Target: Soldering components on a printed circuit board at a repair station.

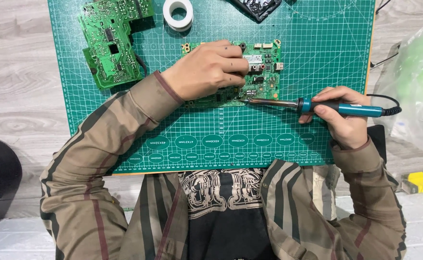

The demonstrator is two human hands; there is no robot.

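**Soldering on the green circuit board, tip at its near edge**

Pressing down on the green circuit board (257,72), the left hand (206,70) lies flat across its left and middle part, fingers curled loosely over the top so the board stays pinned to the green cutting mat (317,48). The right hand (344,118) is closed around the teal handle of a soldering iron (317,105), held almost level, with the metal tip reaching left to the near edge of the board, at or touching a spot just beside the left fingertips. Whether a joint has been made there is too small to tell, and no solder wire shows in either hand.

Judging from this, the work looks to be in the middle of a single joint: the board is placed and steadied, the iron is brought to it, and the touch-up itself seems under way rather than finished.

Further off, a second green circuit board (112,41) lies untouched at the far left of the mat, with a white roll of tape (178,13) just to its right. A dark packet (257,7) sits at the far edge, and a clear plastic bag (416,82) rests on the bench to the right of the mat.
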